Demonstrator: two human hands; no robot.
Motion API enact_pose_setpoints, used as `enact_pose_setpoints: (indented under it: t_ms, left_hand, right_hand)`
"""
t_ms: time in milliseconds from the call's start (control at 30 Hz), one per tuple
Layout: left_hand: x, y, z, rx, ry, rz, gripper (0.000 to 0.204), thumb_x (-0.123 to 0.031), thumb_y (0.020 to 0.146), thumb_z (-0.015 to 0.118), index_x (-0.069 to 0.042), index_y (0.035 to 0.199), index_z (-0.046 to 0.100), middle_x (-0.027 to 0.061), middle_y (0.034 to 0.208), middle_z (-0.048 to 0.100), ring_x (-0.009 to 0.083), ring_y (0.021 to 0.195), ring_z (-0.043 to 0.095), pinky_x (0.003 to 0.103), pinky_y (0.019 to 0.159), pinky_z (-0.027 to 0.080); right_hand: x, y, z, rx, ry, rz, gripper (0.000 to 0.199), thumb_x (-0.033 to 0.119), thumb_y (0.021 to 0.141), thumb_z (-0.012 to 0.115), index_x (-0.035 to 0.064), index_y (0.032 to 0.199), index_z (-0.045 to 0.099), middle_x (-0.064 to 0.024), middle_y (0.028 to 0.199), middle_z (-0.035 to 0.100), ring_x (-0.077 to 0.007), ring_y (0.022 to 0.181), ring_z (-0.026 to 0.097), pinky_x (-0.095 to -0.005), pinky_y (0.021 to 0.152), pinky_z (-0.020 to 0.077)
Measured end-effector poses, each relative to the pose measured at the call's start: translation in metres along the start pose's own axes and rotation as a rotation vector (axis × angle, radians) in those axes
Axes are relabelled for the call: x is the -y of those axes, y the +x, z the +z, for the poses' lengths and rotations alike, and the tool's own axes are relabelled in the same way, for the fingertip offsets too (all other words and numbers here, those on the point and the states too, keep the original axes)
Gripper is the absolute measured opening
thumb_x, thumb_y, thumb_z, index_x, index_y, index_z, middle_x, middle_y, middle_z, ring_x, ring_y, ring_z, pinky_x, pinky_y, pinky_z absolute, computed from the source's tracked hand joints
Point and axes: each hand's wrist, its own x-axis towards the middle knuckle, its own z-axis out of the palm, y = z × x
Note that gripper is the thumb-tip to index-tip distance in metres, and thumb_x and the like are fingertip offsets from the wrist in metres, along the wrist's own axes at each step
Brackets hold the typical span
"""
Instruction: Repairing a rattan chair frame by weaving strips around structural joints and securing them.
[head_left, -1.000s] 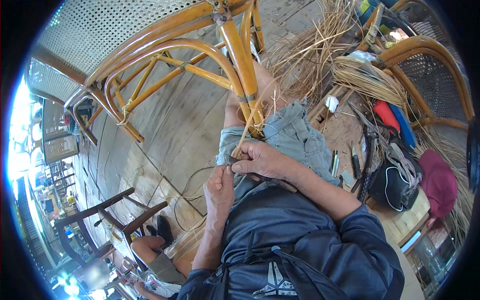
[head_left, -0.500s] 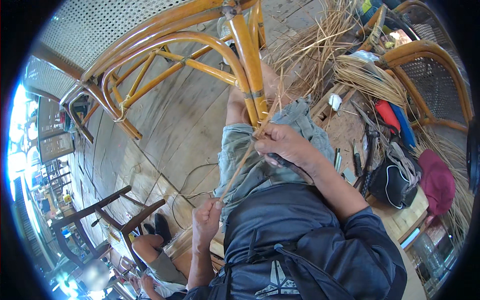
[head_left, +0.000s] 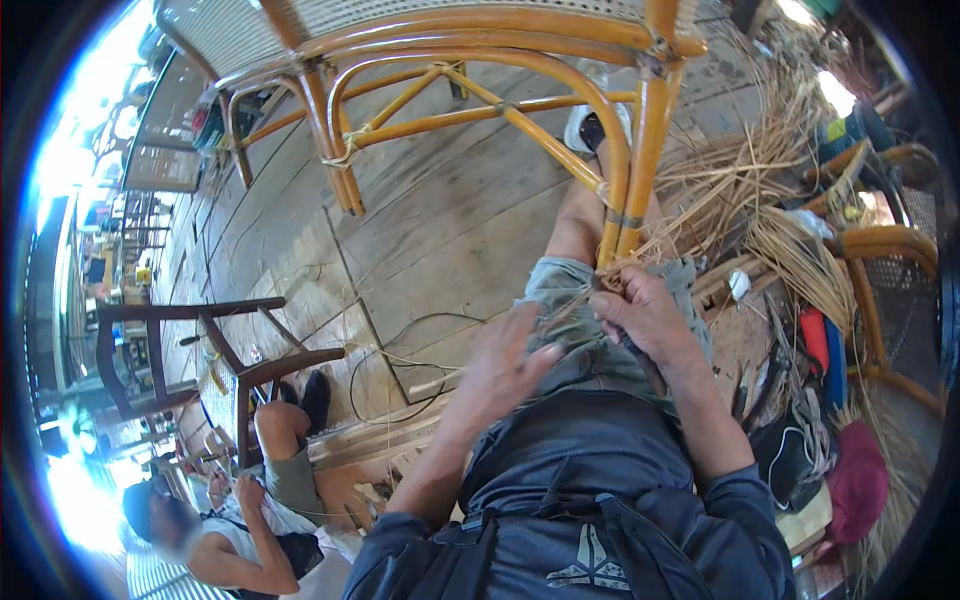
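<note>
A rattan chair frame (head_left: pixel 560 105) with glossy orange-brown poles is tipped so that its paired leg ends (head_left: pixel 622 235) point at my lap. At those leg ends my right hand (head_left: pixel 645 318) is closed, its thumb and fingers bent beside the thin rattan strips (head_left: pixel 615 280). A dark-handled tool (head_left: pixel 643 366) sticks out from under its palm; the working end is hidden. Over my left thigh hovers my left hand (head_left: pixel 500 365), fingers spread and slightly blurred, with nothing visible in it.
Loose rattan strips (head_left: pixel 740 175) and a tied bundle (head_left: pixel 800 255) lie at right. Beyond my right arm are a red-handled item (head_left: pixel 815 340), a black bag (head_left: pixel 785 455) and a maroon cap (head_left: pixel 858 480). A seated person (head_left: pixel 250 540) works beside a dark wooden chair (head_left: pixel 270 365) at left.
My left hand has let go of the strip it was pulling and has risen toward the leg ends, fingers opening. The view has shifted, moving the frame rightward; my right hand stays at the leg ends.
</note>
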Motion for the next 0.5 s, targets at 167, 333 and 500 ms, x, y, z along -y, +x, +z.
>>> enact_pose_setpoints:
  t_ms: [167, 333, 500]
  left_hand:
    - [-0.033, 0.029, 0.006, 0.042, -0.400, -0.265, 0.022, -0.020, 0.091, 0.052, -0.001, 0.102, 0.056, 0.0209, 0.082, 0.060, 0.0351, 0.077, 0.060, 0.039, 0.067, 0.046]
    - [-0.027, 0.024, 0.009, 0.043, -0.387, -0.210, 0.018, -0.019, 0.091, 0.052, -0.001, 0.093, 0.056, 0.0216, 0.077, 0.059, 0.0365, 0.071, 0.059, 0.039, 0.062, 0.046]
    - [0.005, -0.017, -0.003, 0.206, -0.499, -0.250, 0.020, -0.020, 0.090, 0.055, 0.000, 0.093, 0.058, 0.0162, 0.072, 0.056, 0.0259, 0.063, 0.055, 0.034, 0.060, 0.045]
  right_hand:
    - [0.013, -0.007, 0.008, 0.008, 0.035, 0.021, 0.038, 0.023, 0.081, 0.070, 0.0015, 0.105, 0.050, 0.0007, 0.068, 0.050, -0.0070, 0.049, 0.047, -0.0193, 0.042, 0.0366]
    - [0.014, -0.014, 0.005, 0.084, 0.101, 0.017, 0.032, 0.017, 0.083, 0.067, -0.0001, 0.104, 0.050, -0.0001, 0.068, 0.050, -0.0066, 0.050, 0.048, -0.0197, 0.042, 0.0375]
    - [0.029, -0.020, -0.041, -0.197, 0.110, -0.027, 0.023, 0.016, 0.083, 0.064, 0.0017, 0.098, 0.054, -0.0006, 0.066, 0.051, -0.0078, 0.048, 0.047, -0.0199, 0.042, 0.0376]
